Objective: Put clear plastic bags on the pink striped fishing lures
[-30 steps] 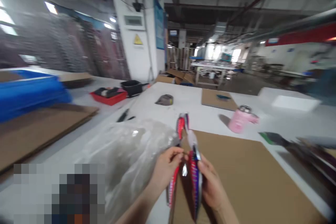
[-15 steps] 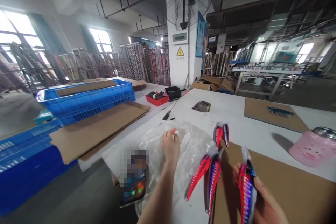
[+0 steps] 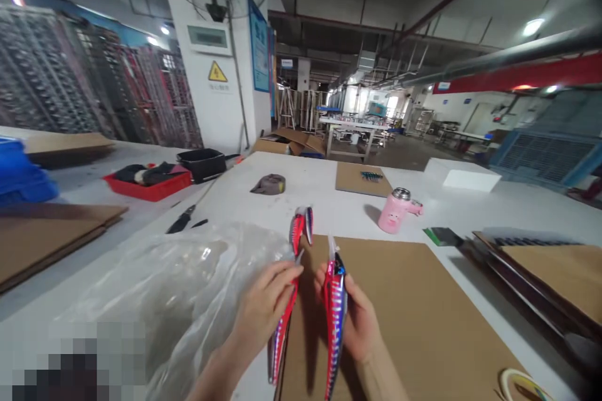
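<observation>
Two striped fishing lures point(image 3: 335, 319) in bare hands, at the edge of a cardboard sheet point(image 3: 399, 326);
the left hand point(image 3: 266, 304) is closed on one lure, the right hand point(image 3: 352, 319) on the other; the hands are apart but close; a third red lure point(image 3: 298, 232) sits just beyond them, near the sheet's far edge; a clear plastic bag point(image 3: 155, 288) lies beside the left hand on the white table point(image 3: 324, 191); a pink mug point(image 3: 394, 213) stands farther off.
</observation>
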Motion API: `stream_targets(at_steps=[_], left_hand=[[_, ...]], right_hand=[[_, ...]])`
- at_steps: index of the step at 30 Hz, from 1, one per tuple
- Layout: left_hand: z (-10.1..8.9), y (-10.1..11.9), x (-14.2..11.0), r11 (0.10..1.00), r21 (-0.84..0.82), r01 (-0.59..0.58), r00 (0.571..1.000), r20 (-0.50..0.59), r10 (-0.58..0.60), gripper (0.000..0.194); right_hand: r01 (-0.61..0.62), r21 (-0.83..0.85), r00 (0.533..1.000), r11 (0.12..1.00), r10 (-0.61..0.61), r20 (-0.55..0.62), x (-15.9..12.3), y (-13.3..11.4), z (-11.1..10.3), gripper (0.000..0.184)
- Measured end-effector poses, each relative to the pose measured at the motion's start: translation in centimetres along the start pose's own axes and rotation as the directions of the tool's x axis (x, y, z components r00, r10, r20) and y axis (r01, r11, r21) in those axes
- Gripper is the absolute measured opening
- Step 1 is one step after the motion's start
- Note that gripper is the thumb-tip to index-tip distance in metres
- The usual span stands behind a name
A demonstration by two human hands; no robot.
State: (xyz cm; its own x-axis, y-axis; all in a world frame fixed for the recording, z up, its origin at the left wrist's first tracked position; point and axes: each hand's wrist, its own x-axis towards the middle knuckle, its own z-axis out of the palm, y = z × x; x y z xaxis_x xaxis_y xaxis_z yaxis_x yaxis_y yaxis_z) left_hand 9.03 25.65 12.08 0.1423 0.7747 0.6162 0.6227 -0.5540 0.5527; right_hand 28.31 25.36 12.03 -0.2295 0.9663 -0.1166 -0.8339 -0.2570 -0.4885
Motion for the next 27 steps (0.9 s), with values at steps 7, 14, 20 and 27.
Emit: stream_targets(at_steps=[7, 14, 20, 27], left_hand=[[1.4, 1.6, -0.6, 0.991, -0.095, -0.096, 0.985, 0.135, 0.108, 0.025], [0.3, 1.9, -0.7, 0.985, -0.147, 0.087, 0.99, -0.097, -0.101, 0.01], [-0.3, 3.2, -1.7, 0.784, -0.575, 0.232, 0.883, -0.213, -0.418, 0.009], [-1.7, 5.6, -2.4, 0.671, -0.705, 0.228, 0.815, -0.239, -0.528, 0.011]], right_hand=[[0.004, -0.067, 0.995, 0.998, 0.003, 0.102, -0.5, 1.1, 0.0, 0.032], [0.235, -0.279, 0.963, 0.931, -0.183, 0.198, -1.5, 1.7, 1.9, 0.042], [0.442, -0.486, 0.893, 0.754, -0.424, 0.153, -2.2, 2.9, 1.3, 0.059], [0.4, -0.433, 0.915, 0.808, -0.382, 0.132, -4.6, 5.3, 2.3, 0.066]])
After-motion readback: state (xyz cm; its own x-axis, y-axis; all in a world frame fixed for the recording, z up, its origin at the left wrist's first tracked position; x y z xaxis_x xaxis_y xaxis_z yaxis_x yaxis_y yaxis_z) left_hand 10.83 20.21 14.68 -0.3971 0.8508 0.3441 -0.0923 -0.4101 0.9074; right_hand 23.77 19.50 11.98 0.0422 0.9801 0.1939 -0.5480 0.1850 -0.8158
